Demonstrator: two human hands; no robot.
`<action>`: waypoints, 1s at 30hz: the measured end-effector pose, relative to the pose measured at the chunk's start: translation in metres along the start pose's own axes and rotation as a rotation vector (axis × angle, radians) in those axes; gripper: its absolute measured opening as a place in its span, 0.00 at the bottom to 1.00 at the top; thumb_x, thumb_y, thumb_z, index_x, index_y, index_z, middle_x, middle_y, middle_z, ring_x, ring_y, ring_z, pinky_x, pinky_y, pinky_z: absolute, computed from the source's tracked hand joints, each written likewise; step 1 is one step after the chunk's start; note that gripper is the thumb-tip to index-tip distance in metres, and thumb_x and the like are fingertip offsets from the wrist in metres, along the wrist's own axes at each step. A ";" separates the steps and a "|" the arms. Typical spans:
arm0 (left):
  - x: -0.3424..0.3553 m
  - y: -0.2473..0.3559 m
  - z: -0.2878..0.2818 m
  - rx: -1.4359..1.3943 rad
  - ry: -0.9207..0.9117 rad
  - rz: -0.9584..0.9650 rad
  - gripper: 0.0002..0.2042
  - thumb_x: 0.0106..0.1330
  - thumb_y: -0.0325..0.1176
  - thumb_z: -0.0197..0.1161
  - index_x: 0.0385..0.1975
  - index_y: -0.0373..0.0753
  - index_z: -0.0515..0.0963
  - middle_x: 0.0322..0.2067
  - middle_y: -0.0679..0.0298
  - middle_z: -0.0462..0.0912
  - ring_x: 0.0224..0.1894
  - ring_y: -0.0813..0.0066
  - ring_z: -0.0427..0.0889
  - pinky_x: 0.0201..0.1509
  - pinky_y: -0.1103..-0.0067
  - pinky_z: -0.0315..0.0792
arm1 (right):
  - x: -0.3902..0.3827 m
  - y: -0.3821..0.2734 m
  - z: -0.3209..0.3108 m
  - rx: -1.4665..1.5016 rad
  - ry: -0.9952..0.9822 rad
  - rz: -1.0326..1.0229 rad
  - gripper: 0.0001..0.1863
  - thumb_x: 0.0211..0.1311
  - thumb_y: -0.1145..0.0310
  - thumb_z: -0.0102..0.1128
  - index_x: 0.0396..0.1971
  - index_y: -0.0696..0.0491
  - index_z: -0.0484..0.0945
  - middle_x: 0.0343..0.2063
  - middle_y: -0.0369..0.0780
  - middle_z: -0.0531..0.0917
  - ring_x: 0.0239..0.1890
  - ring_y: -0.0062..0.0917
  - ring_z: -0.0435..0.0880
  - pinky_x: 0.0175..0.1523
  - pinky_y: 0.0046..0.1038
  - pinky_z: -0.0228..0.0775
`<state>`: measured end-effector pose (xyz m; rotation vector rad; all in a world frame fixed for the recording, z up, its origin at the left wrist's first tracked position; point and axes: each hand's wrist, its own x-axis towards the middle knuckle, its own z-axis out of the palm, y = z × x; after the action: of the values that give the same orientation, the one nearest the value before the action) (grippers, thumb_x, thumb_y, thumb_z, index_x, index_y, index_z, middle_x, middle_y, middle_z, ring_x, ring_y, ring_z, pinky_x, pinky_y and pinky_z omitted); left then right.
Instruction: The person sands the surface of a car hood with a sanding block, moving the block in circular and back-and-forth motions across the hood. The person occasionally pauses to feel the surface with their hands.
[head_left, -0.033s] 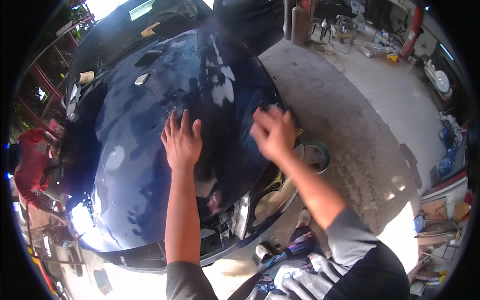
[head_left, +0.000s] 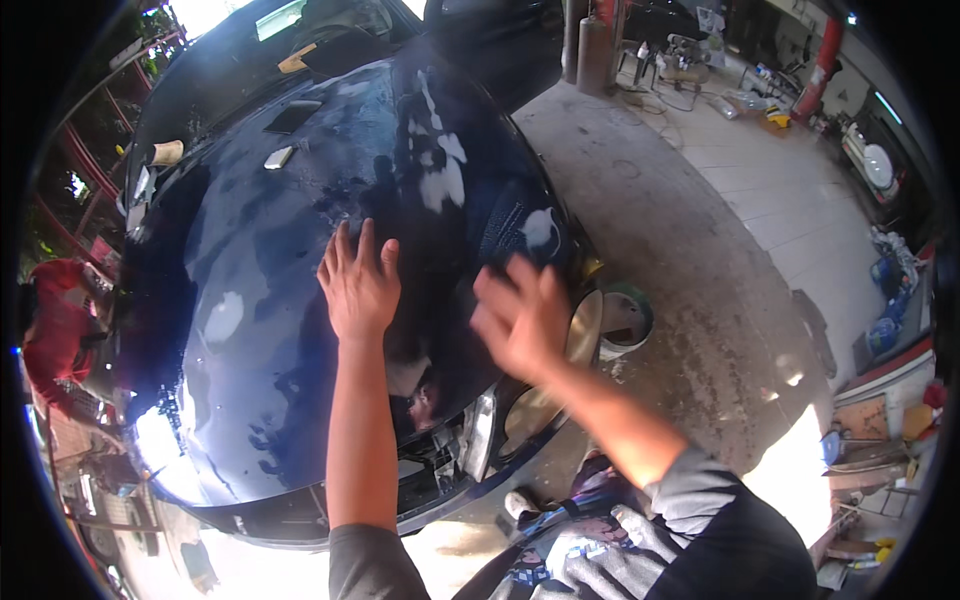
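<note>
My left hand [head_left: 360, 290] lies on the dark blue car hood [head_left: 265, 350], its fingers spread and no object showing in it. To its right, my right hand [head_left: 523, 318] is low over the hood's right side, close to the headlight opening. Motion smears its fingers, and whatever may be under them is hidden. Just beyond it, a pale sanded patch [head_left: 541, 228] shows beside a wet, beaded area. More whitish patches [head_left: 444, 180] mark the paint farther up. A small pale block [head_left: 279, 157] and a dark flat pad [head_left: 293, 117] rest on the far part of the hood.
A bucket [head_left: 640, 338] stands on the floor by the right front corner. The car door [head_left: 500, 50] hangs open behind it. A person in red [head_left: 62, 335] bends at the far left. Gas cylinders [head_left: 594, 55] and assorted tools stand at the back right.
My right hand has moved nearer to me and slightly left across the hood, uncovering the pale patch and wet area. My left hand stays in place on the hood.
</note>
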<state>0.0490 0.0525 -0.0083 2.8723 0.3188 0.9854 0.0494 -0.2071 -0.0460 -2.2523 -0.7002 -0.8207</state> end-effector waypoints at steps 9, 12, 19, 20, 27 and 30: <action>0.008 -0.008 0.012 -0.028 0.070 0.030 0.28 0.85 0.57 0.51 0.71 0.45 0.79 0.73 0.49 0.75 0.76 0.50 0.71 0.78 0.53 0.61 | 0.046 0.045 0.014 -0.130 0.102 0.161 0.21 0.60 0.53 0.79 0.52 0.41 0.92 0.58 0.46 0.85 0.55 0.47 0.81 0.60 0.48 0.75; 0.007 -0.007 0.014 -0.053 0.114 0.014 0.27 0.84 0.57 0.52 0.70 0.45 0.80 0.72 0.49 0.77 0.75 0.51 0.73 0.77 0.54 0.62 | -0.031 -0.001 0.016 0.014 0.083 -0.062 0.24 0.57 0.52 0.81 0.55 0.39 0.92 0.61 0.48 0.83 0.57 0.48 0.81 0.63 0.48 0.73; 0.010 -0.001 0.007 -0.013 0.068 -0.028 0.27 0.84 0.57 0.53 0.68 0.45 0.81 0.70 0.52 0.78 0.74 0.54 0.74 0.76 0.54 0.64 | 0.045 0.105 0.023 -0.177 0.142 0.180 0.21 0.65 0.54 0.76 0.56 0.42 0.90 0.50 0.45 0.88 0.54 0.45 0.84 0.63 0.45 0.74; 0.010 -0.001 0.008 0.005 0.095 -0.028 0.27 0.84 0.57 0.53 0.69 0.46 0.81 0.70 0.53 0.78 0.74 0.54 0.74 0.76 0.54 0.63 | 0.028 0.086 0.021 -0.122 0.105 0.115 0.22 0.63 0.53 0.77 0.57 0.40 0.90 0.53 0.46 0.87 0.55 0.47 0.84 0.63 0.47 0.74; 0.007 -0.004 0.017 -0.048 0.132 -0.044 0.28 0.83 0.58 0.54 0.68 0.44 0.82 0.69 0.53 0.80 0.74 0.55 0.75 0.77 0.56 0.64 | 0.032 0.119 0.022 -0.067 0.062 0.102 0.21 0.67 0.53 0.75 0.57 0.45 0.90 0.54 0.48 0.85 0.58 0.47 0.80 0.64 0.47 0.72; 0.007 -0.006 0.018 -0.035 0.151 -0.029 0.28 0.84 0.59 0.53 0.68 0.44 0.82 0.69 0.53 0.80 0.74 0.55 0.75 0.77 0.56 0.64 | 0.029 0.108 0.028 -0.135 0.141 0.153 0.22 0.67 0.54 0.75 0.58 0.45 0.90 0.54 0.47 0.84 0.60 0.46 0.79 0.65 0.47 0.71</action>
<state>0.0643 0.0593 -0.0189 2.7599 0.3494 1.1934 0.1488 -0.2512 -0.0831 -2.3063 -0.4122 -0.9647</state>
